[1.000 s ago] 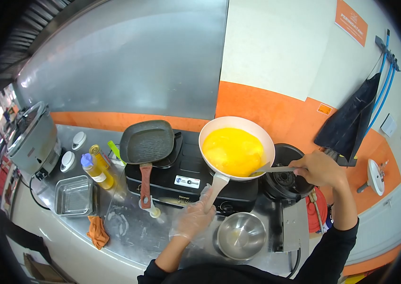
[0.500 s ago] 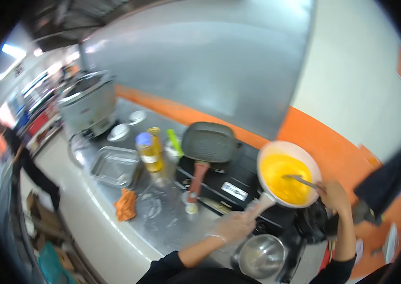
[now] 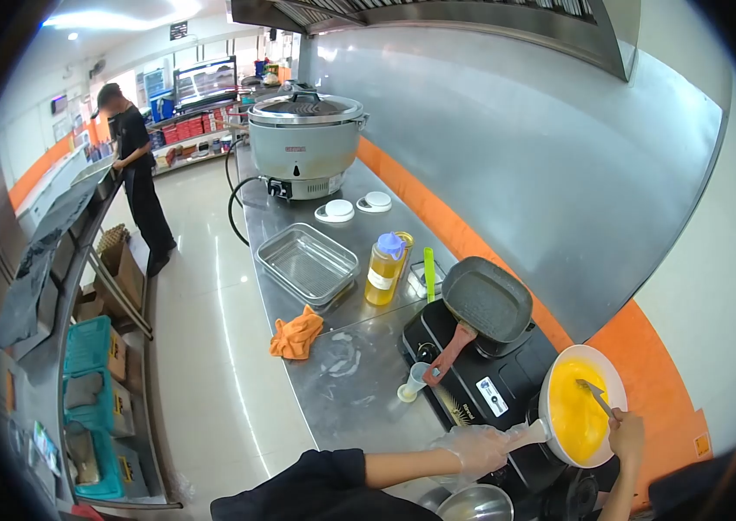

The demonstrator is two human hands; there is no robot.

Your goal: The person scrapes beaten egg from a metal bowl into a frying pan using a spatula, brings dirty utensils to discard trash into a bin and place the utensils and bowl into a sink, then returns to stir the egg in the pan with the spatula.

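Note:
My left hand [image 3: 477, 451], in a clear plastic glove, is closed round the pale handle of a white frying pan [image 3: 547, 415] on the stove's right side. Yellow liquid [image 3: 578, 415] covers the pan's bottom. My bare right hand [image 3: 627, 434] grips a spatula [image 3: 595, 393], whose tip is in the yellow liquid. A square dark grill pan [image 3: 487, 300] with a red-brown handle rests on the left side of the black stove [image 3: 507, 369]. Below my left hand, a steel bowl [image 3: 477, 504] is partly cut off by the frame edge.
Left of the stove stand oil bottles [image 3: 382, 271], a glass tray [image 3: 309, 263], an orange cloth [image 3: 297, 333], white lidded items [image 3: 335, 210] and a large rice cooker [image 3: 303, 152]. Another person [image 3: 138, 178] stands at a counter on the far left, above teal crates [image 3: 88, 395].
The view has swung left, bringing the rice cooker, aisle and other person into clearer sight. Both hands keep their holds. The spatula has moved from the pan's edge further into the yellow liquid.

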